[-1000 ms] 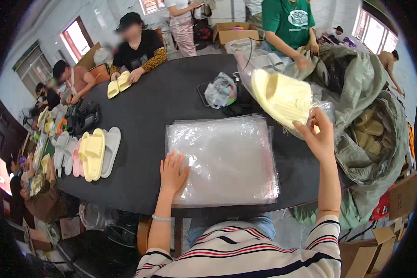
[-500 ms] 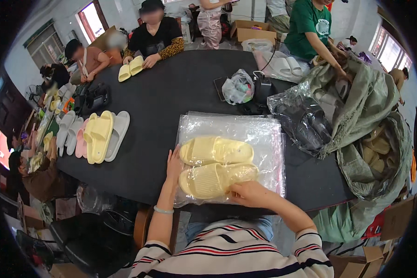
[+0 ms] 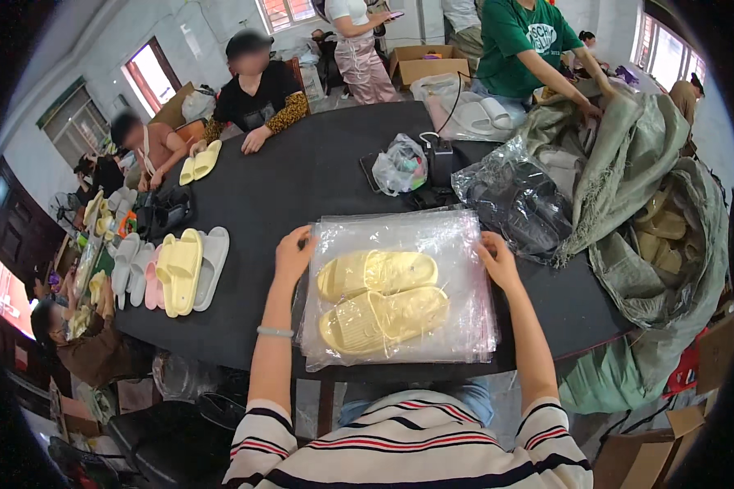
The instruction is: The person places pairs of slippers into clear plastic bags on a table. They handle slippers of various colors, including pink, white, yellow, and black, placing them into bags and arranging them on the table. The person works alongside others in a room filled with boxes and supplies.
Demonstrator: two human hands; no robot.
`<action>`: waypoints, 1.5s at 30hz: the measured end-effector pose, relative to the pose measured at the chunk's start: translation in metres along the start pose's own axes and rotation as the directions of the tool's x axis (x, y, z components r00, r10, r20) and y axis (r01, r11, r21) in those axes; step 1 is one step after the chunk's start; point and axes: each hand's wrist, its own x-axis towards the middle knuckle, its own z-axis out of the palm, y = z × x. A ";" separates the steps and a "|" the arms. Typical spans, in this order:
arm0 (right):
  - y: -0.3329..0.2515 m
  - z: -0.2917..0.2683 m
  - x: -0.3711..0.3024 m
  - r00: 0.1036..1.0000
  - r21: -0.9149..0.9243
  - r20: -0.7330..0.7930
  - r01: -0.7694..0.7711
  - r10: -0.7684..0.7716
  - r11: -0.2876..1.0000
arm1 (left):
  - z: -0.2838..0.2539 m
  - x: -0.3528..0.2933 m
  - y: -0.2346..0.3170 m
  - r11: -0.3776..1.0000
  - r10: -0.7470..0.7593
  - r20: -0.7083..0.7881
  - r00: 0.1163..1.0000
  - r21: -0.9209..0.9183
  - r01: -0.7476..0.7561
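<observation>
A pair of pale yellow slippers (image 3: pixel 381 300) lies side by side on a stack of clear plastic bags (image 3: pixel 465 326) at the near edge of the black table (image 3: pixel 302 179). A clear sheet lies over the pair. My left hand (image 3: pixel 294 254) grips the stack's far left corner. At the far right corner, my right hand (image 3: pixel 497 259) holds the plastic edge. Both forearms reach out from my striped shirt.
A row of yellow, grey and pink slippers (image 3: pixel 175 269) lies at the table's left. A small bag of items (image 3: pixel 401 163), a dark device (image 3: pixel 440 163) and a crumpled clear bag (image 3: pixel 518 200) sit beyond the stack. A big grey-green sack (image 3: pixel 661 228) hangs at right. Other people work around the far side.
One second ago my right hand held a yellow slipper up at right. Now both slippers lie on the stack under plastic, and both hands have moved to its far corners.
</observation>
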 end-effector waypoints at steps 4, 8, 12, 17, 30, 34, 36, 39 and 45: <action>-0.005 0.010 -0.001 0.988 -0.004 0.046 -0.151 0.151 0.989 | 0.035 0.018 -0.018 0.987 -0.160 0.037 0.986 0.028 0.159; -0.002 0.013 -0.008 0.997 -0.099 0.028 -0.072 0.075 0.992 | 0.049 0.028 -0.038 0.902 -0.346 0.065 0.936 -0.250 0.351; -0.006 0.005 -0.006 0.999 -0.209 -0.015 -0.048 0.045 0.977 | 0.040 0.027 -0.038 0.730 -0.556 0.157 0.817 -0.377 0.569; -0.011 0.004 -0.006 0.990 0.017 -0.051 -0.127 0.128 0.992 | 0.013 0.014 -0.027 0.801 -0.446 0.051 0.894 -0.423 0.424; -0.039 -0.022 -0.014 0.974 0.324 0.216 -0.010 -0.063 0.946 | -0.037 -0.115 0.049 0.769 -0.472 0.456 0.755 -0.207 0.605; -0.122 -0.024 -0.018 0.742 0.260 0.567 0.251 -0.357 0.933 | -0.019 -0.121 0.038 0.754 -0.424 0.470 0.774 -0.291 0.589; -0.144 -0.020 -0.023 0.697 0.202 0.625 0.292 -0.353 0.935 | -0.015 -0.120 0.033 0.788 -0.332 0.442 0.833 -0.355 0.502; -0.155 -0.025 -0.030 0.698 0.189 0.638 0.268 -0.326 0.944 | -0.016 -0.116 0.051 0.729 -0.397 0.452 0.799 -0.374 0.574; -0.151 -0.049 -0.043 0.754 0.106 0.627 0.165 -0.195 0.981 | -0.014 -0.121 0.044 0.660 -0.341 0.454 0.823 -0.508 0.554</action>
